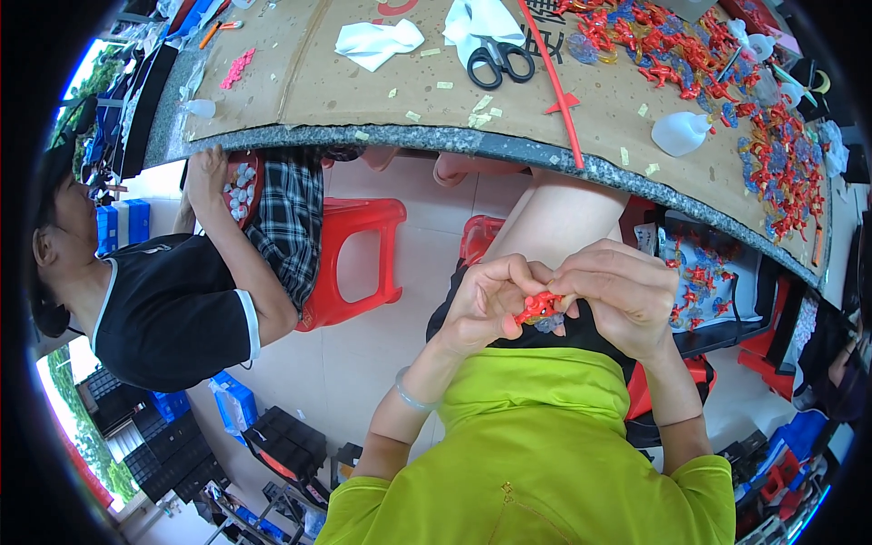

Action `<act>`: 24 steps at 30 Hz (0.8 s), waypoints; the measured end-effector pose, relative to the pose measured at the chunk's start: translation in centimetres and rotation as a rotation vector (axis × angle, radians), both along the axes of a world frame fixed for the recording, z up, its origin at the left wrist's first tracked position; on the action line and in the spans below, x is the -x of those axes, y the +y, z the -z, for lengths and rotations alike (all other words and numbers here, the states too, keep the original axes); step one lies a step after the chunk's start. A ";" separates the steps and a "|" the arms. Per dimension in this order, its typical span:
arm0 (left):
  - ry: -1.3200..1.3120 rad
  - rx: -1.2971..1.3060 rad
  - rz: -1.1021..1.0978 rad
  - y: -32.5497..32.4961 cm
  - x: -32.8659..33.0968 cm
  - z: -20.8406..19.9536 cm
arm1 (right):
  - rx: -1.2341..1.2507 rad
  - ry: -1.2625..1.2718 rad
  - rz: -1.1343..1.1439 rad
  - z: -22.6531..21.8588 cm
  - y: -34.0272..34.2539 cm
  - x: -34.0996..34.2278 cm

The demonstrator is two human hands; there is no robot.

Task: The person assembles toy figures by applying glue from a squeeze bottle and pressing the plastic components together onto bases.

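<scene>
Both my hands meet over my lap, below the table edge. My left hand and my right hand pinch a small red plastic figure between their fingertips, with a bit of clear plastic under it. On the cardboard-covered table above lies a heap of several similar red figures and clear pieces. A bag by my right knee holds more red figures.
Black scissors, a long red stick, white cloths and a white squeeze bottle lie on the table. A person in a black shirt sits at left beside a red stool, hand at a red bowl.
</scene>
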State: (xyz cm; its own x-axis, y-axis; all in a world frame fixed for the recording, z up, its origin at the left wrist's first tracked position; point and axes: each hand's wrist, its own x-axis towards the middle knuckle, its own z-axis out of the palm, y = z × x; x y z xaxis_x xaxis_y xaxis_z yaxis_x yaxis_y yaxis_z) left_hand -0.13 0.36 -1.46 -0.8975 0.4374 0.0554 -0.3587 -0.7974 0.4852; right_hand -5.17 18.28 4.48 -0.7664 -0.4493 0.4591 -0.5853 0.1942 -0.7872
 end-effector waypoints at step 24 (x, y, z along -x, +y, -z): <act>0.451 0.714 -0.134 -1.5 0.0 -2.4 | 0.100 -0.044 -0.113 0.3 0.9 -0.3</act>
